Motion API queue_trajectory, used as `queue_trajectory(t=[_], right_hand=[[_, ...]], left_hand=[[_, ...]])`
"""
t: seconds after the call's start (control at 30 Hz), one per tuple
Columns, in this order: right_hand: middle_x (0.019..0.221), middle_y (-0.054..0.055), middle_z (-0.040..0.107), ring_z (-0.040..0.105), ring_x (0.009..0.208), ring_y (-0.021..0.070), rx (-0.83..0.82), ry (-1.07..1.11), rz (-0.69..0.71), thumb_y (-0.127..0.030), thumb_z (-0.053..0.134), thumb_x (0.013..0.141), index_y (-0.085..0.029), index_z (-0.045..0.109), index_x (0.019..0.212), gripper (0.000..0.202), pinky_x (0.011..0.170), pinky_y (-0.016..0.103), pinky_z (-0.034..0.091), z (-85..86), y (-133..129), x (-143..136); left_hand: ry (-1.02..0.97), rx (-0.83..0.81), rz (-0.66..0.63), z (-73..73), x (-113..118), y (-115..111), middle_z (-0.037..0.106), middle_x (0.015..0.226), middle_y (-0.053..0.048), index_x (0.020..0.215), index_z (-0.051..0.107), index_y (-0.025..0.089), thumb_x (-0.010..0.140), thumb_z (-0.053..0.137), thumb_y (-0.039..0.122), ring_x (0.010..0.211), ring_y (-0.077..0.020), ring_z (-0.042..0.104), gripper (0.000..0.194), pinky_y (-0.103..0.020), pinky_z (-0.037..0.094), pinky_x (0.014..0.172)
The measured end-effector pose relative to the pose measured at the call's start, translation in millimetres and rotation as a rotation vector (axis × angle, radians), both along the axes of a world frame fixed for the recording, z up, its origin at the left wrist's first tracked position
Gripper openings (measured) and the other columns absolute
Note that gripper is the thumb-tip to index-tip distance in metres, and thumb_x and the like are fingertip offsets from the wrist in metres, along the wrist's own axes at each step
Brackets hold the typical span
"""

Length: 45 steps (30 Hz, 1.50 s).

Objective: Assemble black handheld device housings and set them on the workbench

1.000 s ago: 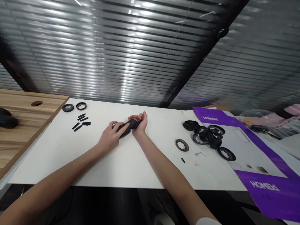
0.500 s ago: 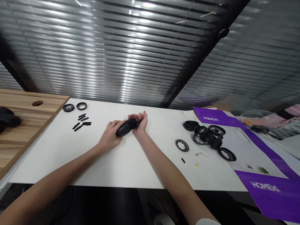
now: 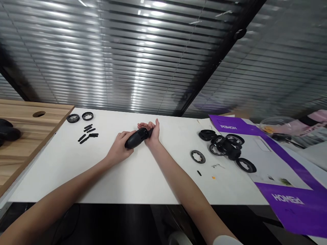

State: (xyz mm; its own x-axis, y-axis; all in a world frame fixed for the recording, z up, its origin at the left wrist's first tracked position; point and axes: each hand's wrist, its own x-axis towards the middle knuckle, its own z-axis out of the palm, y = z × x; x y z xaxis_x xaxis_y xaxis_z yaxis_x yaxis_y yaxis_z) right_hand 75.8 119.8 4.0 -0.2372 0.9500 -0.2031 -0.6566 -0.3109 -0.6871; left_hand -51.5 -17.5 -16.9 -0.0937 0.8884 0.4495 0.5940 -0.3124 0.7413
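My left hand [image 3: 119,149] is wrapped round a smooth, rounded black plastic part [image 3: 135,139], held tilted above the white table. Its far end points to the right, toward my right hand [image 3: 154,136]. A thin black piece [image 3: 150,132] is pinched in my right hand, against that end of the rounded part. The right fingers are curled, palm partly up, with the thumb side raised. Exactly where the two black pieces meet is too small and dark to tell.
Two black rings [image 3: 87,116] and several black strips [image 3: 89,129] lie at the left. To the right are a flat ring [image 3: 198,157], a small black piece [image 3: 199,173], an orange bit [image 3: 213,177] and a heap of black parts [image 3: 227,148] by a purple-white sheet [image 3: 288,204]. Another person's sleeve [image 3: 311,122] shows at far right.
The view has shifted slightly. Both hands keep hold of the black parts in nearly the same pose. The other person's arm at far right has moved a little.
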Motion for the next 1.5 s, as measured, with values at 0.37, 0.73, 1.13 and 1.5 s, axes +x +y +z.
queue_trajectory(t=[0.37, 0.73, 1.13, 1.5], right_hand=[[0.053, 0.003, 0.072, 0.071, 0.051, 0.0208, 0.052, -0.232, -0.063, -0.052, 0.047, 0.104, -0.026, 0.039, 0.069, 0.044, 0.052, 0.03, 0.058, 1.3, -21.1, -10.3], [0.056, 0.003, 0.071, 0.078, 0.067, 0.024, -0.022, -0.126, -0.009, -0.067, 0.049, 0.1, -0.025, 0.055, 0.071, 0.052, 0.071, 0.038, 0.066, -7.4, -13.9, -2.6], [0.049, 0.006, 0.065, 0.065, 0.049, 0.0186, 0.09, -0.203, 0.032, -0.056, 0.038, 0.103, -0.023, 0.056, 0.052, 0.063, 0.055, 0.031, 0.058, 1.6, -32.3, -5.1], [0.053, 0.002, 0.064, 0.061, 0.053, 0.0157, 0.32, -0.367, -0.165, -0.048, 0.039, 0.105, -0.024, 0.06, 0.051, 0.062, 0.059, 0.03, 0.051, 1.2, -51.0, -2.5]], left_hand=[[0.336, 0.054, 0.003, -11.2, -0.1, -2.4, 0.064, 0.13, -0.011, 0.153, 0.051, 0.025, 0.078, 0.06, 0.005, 0.118, -0.0303, 0.053, 0.079, -0.046, 0.058, 0.096], [0.486, 0.118, 0.036, -13.1, 2.9, -2.8, 0.062, 0.136, -0.011, 0.159, 0.043, 0.03, 0.077, 0.056, 0.0, 0.12, -0.0308, 0.054, 0.088, -0.045, 0.062, 0.09], [0.594, 0.15, 0.043, -17.2, 5.1, -3.4, 0.062, 0.135, -0.014, 0.159, 0.042, 0.028, 0.081, 0.052, 0.001, 0.117, -0.0311, 0.055, 0.084, -0.044, 0.063, 0.086], [0.648, 0.059, 0.069, -17.2, 11.0, -9.4, 0.061, 0.132, -0.018, 0.161, 0.037, 0.019, 0.08, 0.052, 0.005, 0.114, -0.0335, 0.054, 0.084, -0.046, 0.062, 0.083]])
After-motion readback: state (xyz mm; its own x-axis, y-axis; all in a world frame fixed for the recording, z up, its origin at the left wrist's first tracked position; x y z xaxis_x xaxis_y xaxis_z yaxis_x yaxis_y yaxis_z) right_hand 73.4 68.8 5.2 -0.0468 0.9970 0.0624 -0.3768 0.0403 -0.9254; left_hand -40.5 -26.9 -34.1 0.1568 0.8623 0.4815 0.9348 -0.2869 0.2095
